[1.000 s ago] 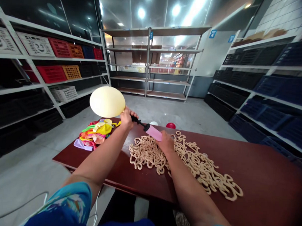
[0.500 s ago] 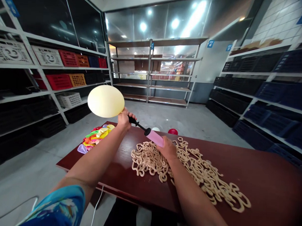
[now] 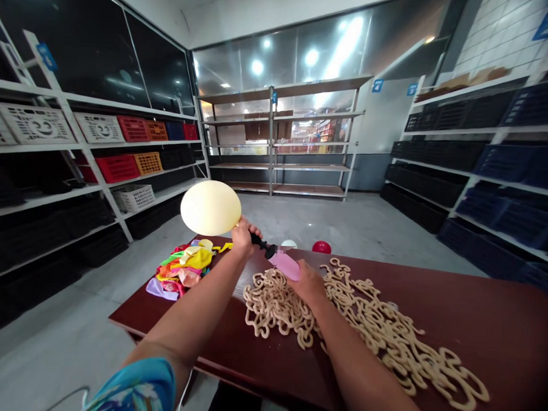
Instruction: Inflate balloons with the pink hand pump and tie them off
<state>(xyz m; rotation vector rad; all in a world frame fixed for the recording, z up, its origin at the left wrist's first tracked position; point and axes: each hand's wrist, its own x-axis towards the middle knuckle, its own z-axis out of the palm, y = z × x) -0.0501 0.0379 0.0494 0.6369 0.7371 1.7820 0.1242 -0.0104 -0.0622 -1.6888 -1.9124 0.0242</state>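
A person stands at a dark red table (image 3: pixel 500 312) in a storeroom, seen from their own head. The left hand (image 3: pixel 244 233) is clenched around the neck of an inflated, pale yellow balloon (image 3: pixel 211 207), pinching it onto the black nozzle of a hand pump (image 3: pixel 284 264). The balloon is held in the air above the far left end of the table. The right hand (image 3: pixel 309 284) is closed around the pump's pink barrel, just behind the left hand. The pump's label is blurred and cannot be read.

Under the right hand lies a wide heap of beige chain links (image 3: pixel 369 322), spreading to the right along the table. A pile of flat balloons (image 3: pixel 185 267) in yellow, green, pink, orange and lilac sits at the table's left end. A white balloon (image 3: pixel 289 244) and a red balloon (image 3: pixel 321 247) show just past the far edge.

Metal shelves (image 3: pixel 42 198) on the left hold white, red and orange crates (image 3: pixel 116 167); the right-hand shelves hold dark blue ones. A blue sign (image 3: pixel 377 85) on the back wall appears to show the digit 4; the other signs are too small to read.
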